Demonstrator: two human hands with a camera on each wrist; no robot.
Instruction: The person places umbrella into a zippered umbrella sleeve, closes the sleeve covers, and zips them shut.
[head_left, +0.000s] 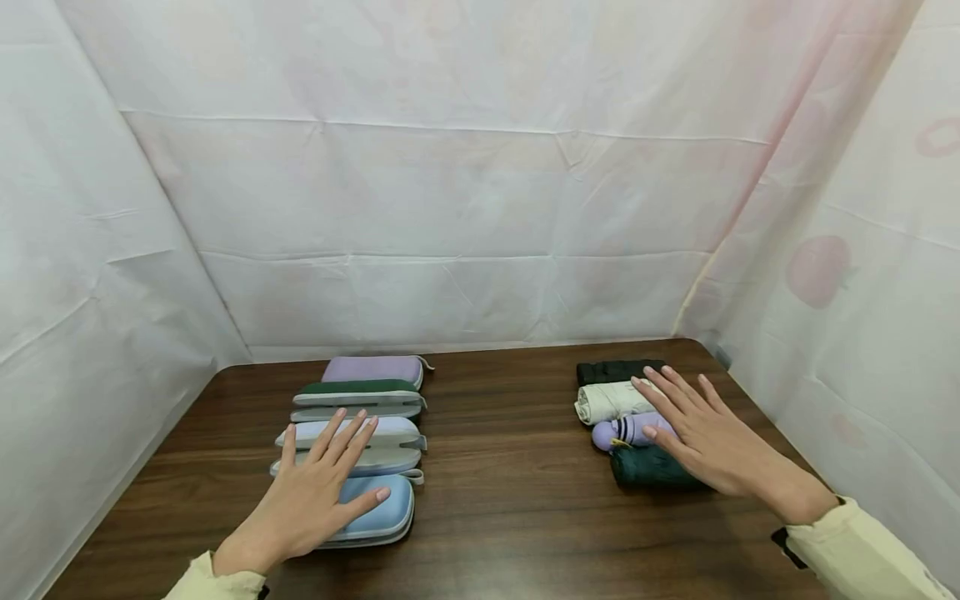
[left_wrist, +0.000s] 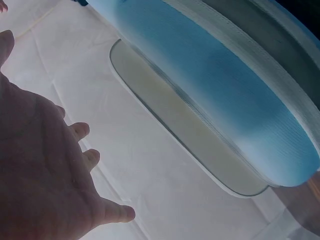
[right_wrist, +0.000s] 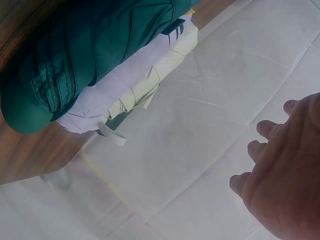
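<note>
My left hand (head_left: 303,504) hovers, fingers spread, over a column of zip cases. Nearest to it is a blue case (head_left: 386,518), partly hidden under the palm; its curved side also fills the upper right of the left wrist view. Behind that come a pale blue case (head_left: 397,428), a dark green case (head_left: 375,387) and a purple case (head_left: 367,369). On the right, my right hand (head_left: 712,442) stretches over a row of folded umbrellas: dark green (head_left: 645,468), lavender with a round handle (head_left: 633,428), cream (head_left: 600,405) and black (head_left: 609,372). Neither hand holds anything.
All of it lies on a dark brown wooden table (head_left: 495,467). Pale, creased sheeting (head_left: 480,192) hangs behind the table and down both sides. A wide strip of bare wood separates the cases from the umbrellas.
</note>
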